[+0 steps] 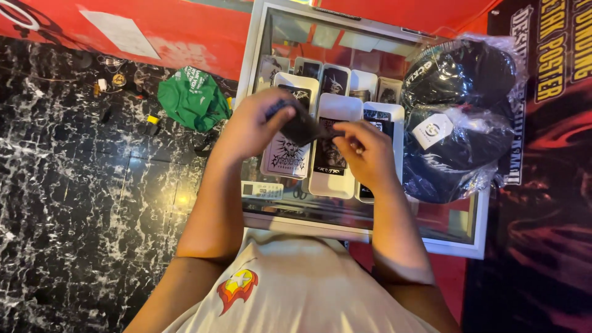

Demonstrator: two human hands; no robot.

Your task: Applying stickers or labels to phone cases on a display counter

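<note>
My left hand (250,126) and my right hand (365,154) meet over a glass display case (459,240). Between them they hold a small dark flat item (303,126), its upper end in my left fingers and its lower right edge pinched by my right fingers. Under my hands lie several white-framed packaged phone cases (336,108) with dark printed designs, in rows on the glass top.
A stack of black caps wrapped in clear plastic (459,117) sits on the case's right side. A green cloth bundle (192,98) and small items lie on the black marble floor (80,185) at left. A red wall runs behind.
</note>
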